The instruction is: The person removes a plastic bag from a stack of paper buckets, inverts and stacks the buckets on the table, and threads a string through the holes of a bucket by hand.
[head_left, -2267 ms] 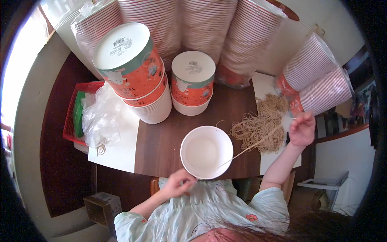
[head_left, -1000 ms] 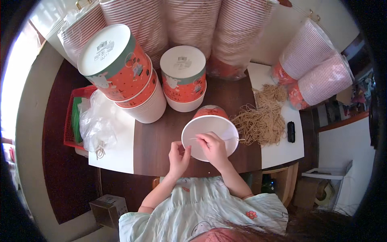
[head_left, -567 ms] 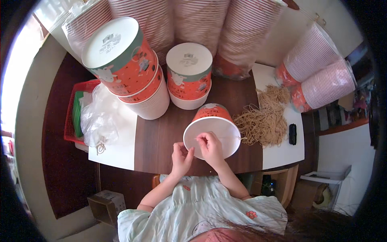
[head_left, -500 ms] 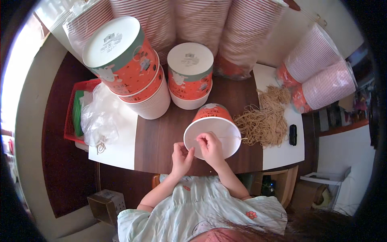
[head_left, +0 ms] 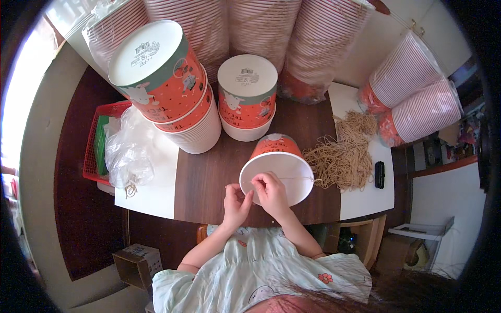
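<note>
A paper bucket [head_left: 277, 166], orange outside and white inside, is tilted with its open mouth toward me at the near edge of the dark wood table [head_left: 209, 177]. My right hand [head_left: 271, 190] is in front of the rim, pinching a thin tan string [head_left: 292, 178] that runs across the mouth to the right rim. My left hand [head_left: 237, 201] sits just left of the bucket, fingers pinched on the string's other end. A heap of tan strings [head_left: 342, 156] lies to the right of the bucket.
Two stacks of upturned orange buckets [head_left: 172, 88] [head_left: 247, 96] stand behind. Bagged stacks of striped paper cups [head_left: 261, 31] [head_left: 412, 94] fill the back and right. A clear plastic bag [head_left: 128, 151] and red basket [head_left: 96, 141] lie left. A small black object [head_left: 379, 174] lies on the right.
My right hand left the string heap and came back to the bucket. The bucket was tipped from upright to facing me, and both hands now pinch a string at its rim.
</note>
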